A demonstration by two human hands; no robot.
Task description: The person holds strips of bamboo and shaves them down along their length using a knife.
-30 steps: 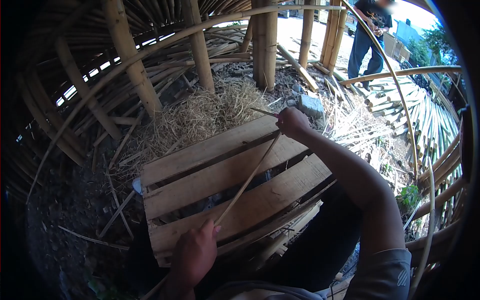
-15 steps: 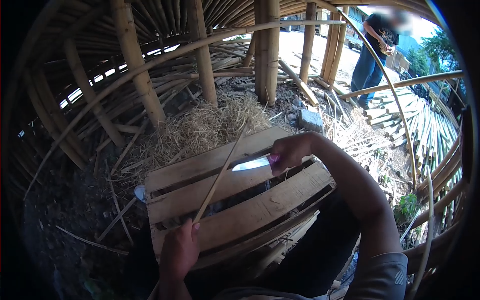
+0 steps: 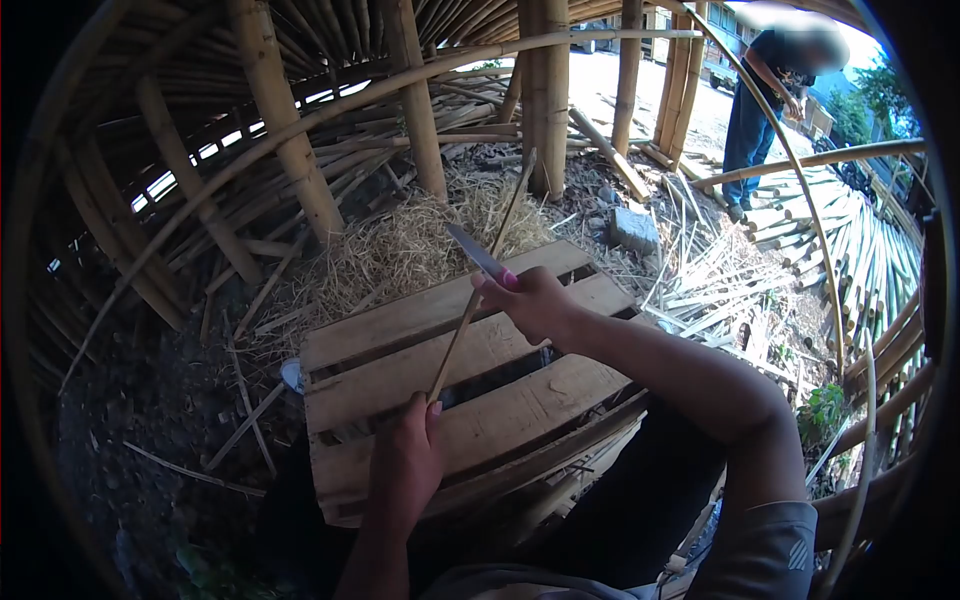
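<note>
My left hand (image 3: 408, 450) is closed around the lower part of a thin bamboo strip (image 3: 456, 345). The strip slants up and away over the slatted wooden crate (image 3: 520, 415), its far end above the straw. In my right hand (image 3: 535, 308) is a knife (image 3: 482, 254) with a pink handle, its blade pointing up and to the left. The right hand's fingers are beside the strip at about its middle; whether they touch it I cannot tell. The knife blade lies left of the strip's upper part.
Behind the crate is a heap of straw shavings (image 3: 400, 250) among upright bamboo posts (image 3: 420, 130). A grey block (image 3: 634, 230) lies on the ground beyond. At right are stacked bamboo poles (image 3: 870, 250), a bent bamboo strip (image 3: 800, 170) and a standing person (image 3: 760, 110).
My right hand has moved left and towards the strip, and the knife now points upward rather than flat over the slats. My left hand and the strip have shifted right and up.
</note>
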